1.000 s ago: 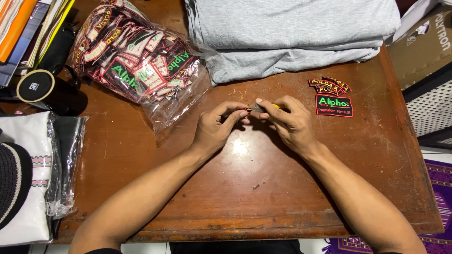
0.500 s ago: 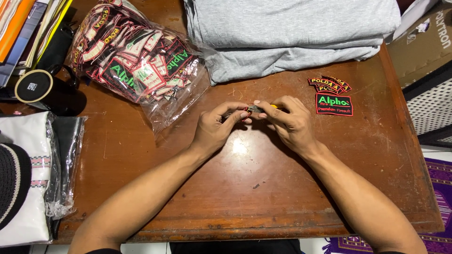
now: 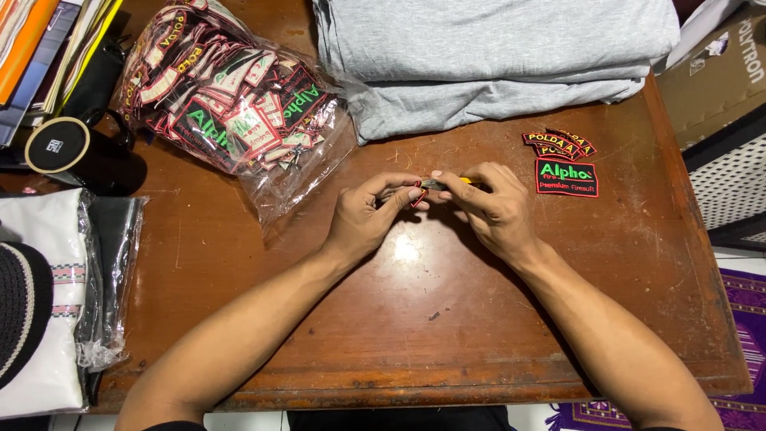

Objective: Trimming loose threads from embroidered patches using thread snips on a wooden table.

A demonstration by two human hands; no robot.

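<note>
Small embroidered patch (image 3: pixel 416 194), red-edged, pinched at bench centre, slightly toward 12 o'clock, held just above the wood. Left hand (image 3: pixel 369 217) fingertips pressed together on its left end. Right hand (image 3: pixel 491 209) closed around a thin tool with a yellow handle (image 3: pixel 464 182), metal tip meeting the patch; can't tell exactly what kind of tool. Both hands touching each other at the fingertips.

Outward from there:
- 2 o'clock: loose patches (image 3: pixel 563 162) lying flat on the bench (image 3: pixel 447 319), a few arched ones stacked over a black rectangular one with green lettering. Near the right hand, not touching.
- 12 to 1 o'clock: folded grey cloth stack (image 3: pixel 487 56) on the far edge.
- 10 to 11 o'clock: clear plastic bag of patches (image 3: pixel 231 104), full, mouth sagging toward the left hand.
- 9 to 10 o'clock: black mug (image 3: pixel 76 152), books behind it.
- 8 to 9 o'clock: bagged white garment (image 3: pixel 48 319) with a dark knit cap (image 3: pixel 20 311) on it.
</note>
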